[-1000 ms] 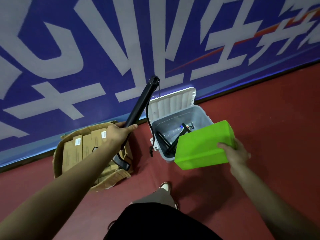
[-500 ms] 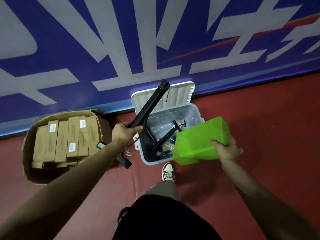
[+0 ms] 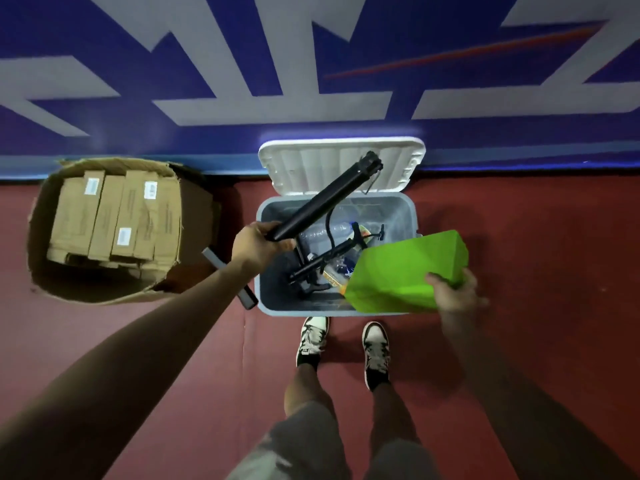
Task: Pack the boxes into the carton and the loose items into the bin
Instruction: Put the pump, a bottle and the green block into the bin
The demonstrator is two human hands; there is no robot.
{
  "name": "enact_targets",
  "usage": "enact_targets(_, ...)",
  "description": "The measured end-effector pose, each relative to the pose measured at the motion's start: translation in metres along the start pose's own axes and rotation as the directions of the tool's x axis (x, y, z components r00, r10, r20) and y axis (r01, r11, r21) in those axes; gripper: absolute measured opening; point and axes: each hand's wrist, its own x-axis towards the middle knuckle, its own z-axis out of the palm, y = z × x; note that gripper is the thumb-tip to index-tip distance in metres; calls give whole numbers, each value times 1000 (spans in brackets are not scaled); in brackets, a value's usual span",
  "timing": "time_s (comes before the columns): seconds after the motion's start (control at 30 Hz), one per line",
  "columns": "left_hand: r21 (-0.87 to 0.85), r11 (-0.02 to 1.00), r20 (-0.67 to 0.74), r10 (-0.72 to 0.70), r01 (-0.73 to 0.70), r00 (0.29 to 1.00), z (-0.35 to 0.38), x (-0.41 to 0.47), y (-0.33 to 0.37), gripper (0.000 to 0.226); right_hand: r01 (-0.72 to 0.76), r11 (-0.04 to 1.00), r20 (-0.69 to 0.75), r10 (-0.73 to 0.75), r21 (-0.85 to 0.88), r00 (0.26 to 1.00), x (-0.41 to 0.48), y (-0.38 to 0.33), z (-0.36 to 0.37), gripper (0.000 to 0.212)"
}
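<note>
My left hand (image 3: 258,245) grips a long black pump (image 3: 323,199) by its barrel, slanting over the grey bin (image 3: 268,216); its grey handle (image 3: 230,278) sticks out below my wrist. My right hand (image 3: 455,294) holds a bright green block (image 3: 403,271) over the bin's front right corner. Inside the bin lie another black pump (image 3: 325,259), a clear bottle (image 3: 329,232) and small items. The open carton (image 3: 194,209) to the left holds brown boxes (image 3: 114,216) standing side by side.
The bin's white lid (image 3: 339,164) leans open against the blue and white wall banner (image 3: 311,64). Red floor mat (image 3: 536,237) surrounds both containers. My two shoes (image 3: 311,337) stand just in front of the bin.
I have stepped closer, so the bin sits right below me. Both hands have moved over the bin, the pump now crossing its opening and the green block lower at its front right.
</note>
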Motion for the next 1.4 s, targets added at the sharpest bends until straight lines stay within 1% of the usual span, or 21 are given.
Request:
enact_targets(0.1,112,994,15,-5,3,1000,33,41,-8,42,17,1000,67,-18,10,998,35,2,14,75)
enact_targets(0.2,234,972,109,-28,2,994,72,89,-20,36,51,999,132,-50,-5,990,73,15,39,87)
enact_targets(0.3,358,932,190,-22,-48,982,121,131,-35,37,23,998,179,-12,-60,984,111,35,67,75)
enact_targets(0.43,471,873,227,19,-127,974,169,182,-53,33,8,998,309,13,-67,951,157,65,108,73)
enact_targets(0.53,511,836,262,69,-199,963,189,216,-70,44,20,992,400,31,-124,916,180,86,134,71)
enact_targets(0.6,540,820,247,63,-191,967,193,227,-79,51,49,972,421,54,-230,906,191,95,144,70)
enact_targets(0.63,534,825,235,64,-184,970,193,227,-81,50,71,941,430,83,-330,899,192,97,145,63)
enact_targets(0.7,493,846,250,85,-202,965,189,219,-83,44,155,834,470,136,-529,872,190,97,144,42)
enact_targets(0.73,479,848,275,101,-228,956,186,212,-83,40,201,791,492,141,-578,859,184,94,142,34)
enact_targets(0.77,471,843,302,120,-258,946,184,203,-81,37,259,753,509,116,-605,853,177,90,140,30)
enact_targets(0.87,473,818,371,153,-328,916,171,177,-68,31,474,614,549,-79,-631,832,151,66,130,22)
enact_targets(0.9,479,810,380,154,-337,912,165,168,-63,29,520,578,562,-125,-629,818,140,54,126,22)
enact_targets(0.97,491,799,382,163,-349,910,153,149,-50,26,589,540,606,-173,-601,777,121,30,116,22)
enact_targets(1.07,485,799,391,164,-355,906,133,120,-27,25,687,442,680,-205,-577,704,93,-6,98,24)
enact_targets(1.2,514,785,393,144,-346,908,108,83,1,25,765,272,714,-275,-584,643,52,-43,74,30)
enact_targets(1.3,546,767,387,125,-336,914,95,53,19,25,815,117,779,-245,-567,577,23,-66,50,29)
enact_targets(1.4,553,752,395,142,-358,908,85,22,40,27,834,39,798,-270,-551,539,1,-86,25,27)
